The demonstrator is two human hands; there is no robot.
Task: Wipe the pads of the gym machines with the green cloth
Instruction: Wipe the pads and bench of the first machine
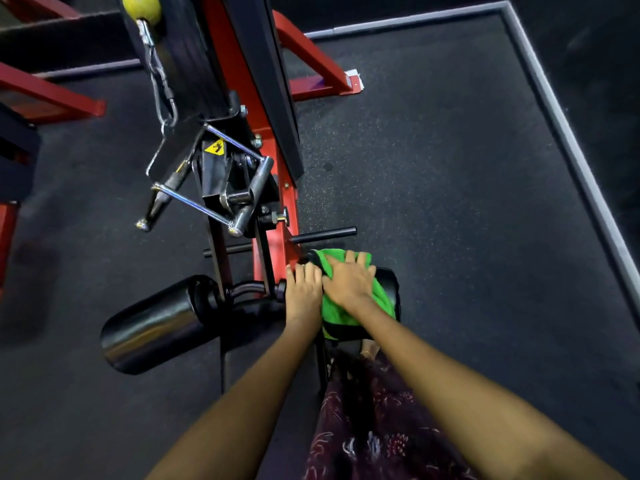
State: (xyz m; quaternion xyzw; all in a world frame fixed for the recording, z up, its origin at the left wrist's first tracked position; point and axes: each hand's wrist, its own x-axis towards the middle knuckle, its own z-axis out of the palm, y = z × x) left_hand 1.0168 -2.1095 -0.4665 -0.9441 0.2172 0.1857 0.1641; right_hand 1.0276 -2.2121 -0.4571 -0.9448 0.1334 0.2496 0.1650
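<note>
You are mid-wipe on the right roller pad [389, 284], your right hand [349, 280] pressing the green cloth [349, 315] flat with released fingers while your left hand [303, 289], fingers also relaxed, steadies its inner end, and next comes the left roller pad [152, 327], past the red frame [273, 244] and chrome handle [207, 188].

Dark speckled rubber floor [433, 174] covers the room. A grey border strip [568, 140] edges it at right and rear. Red steel frame legs [311, 53] rest on the floor. Lighting is dim.
</note>
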